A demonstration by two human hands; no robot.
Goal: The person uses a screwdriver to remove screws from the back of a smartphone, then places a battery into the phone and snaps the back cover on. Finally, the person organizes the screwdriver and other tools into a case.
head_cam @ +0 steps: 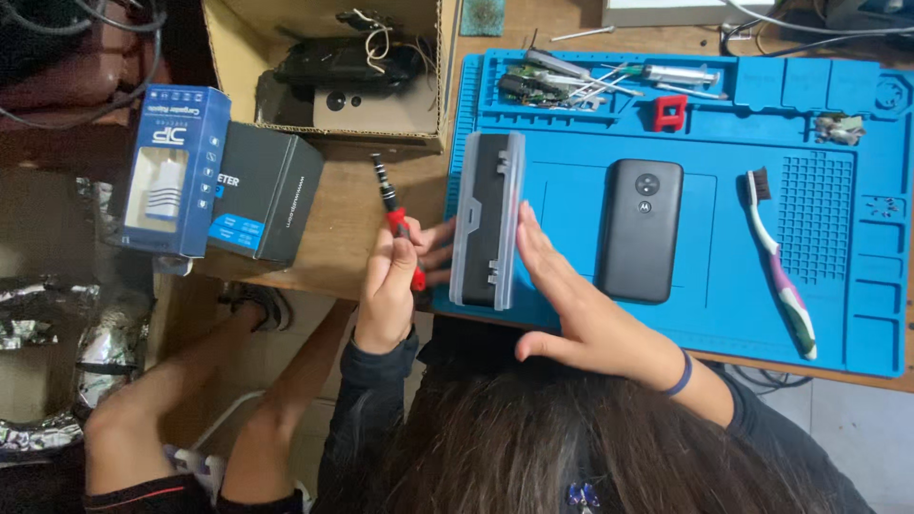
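Observation:
My left hand [388, 290] is closed around a small screwdriver [393, 211] with a red grip and a black tip pointing away from me. Its fingertips also touch the left side of a grey and clear plastic case [487, 219]. The case stands on its edge at the left end of a blue work mat [743, 152]. My right hand [571, 305] lies flat with straight fingers against the case's right side. A black phone [641, 228] lies back up on the mat, just right of that hand.
A toothbrush [783, 276] lies right of the phone. The mat's top trays hold a syringe [681, 74], tweezers, small parts and a red piece [669, 112]. An open cardboard box [324, 71], a blue carton [176, 171] and a black carton [271, 190] sit at the left.

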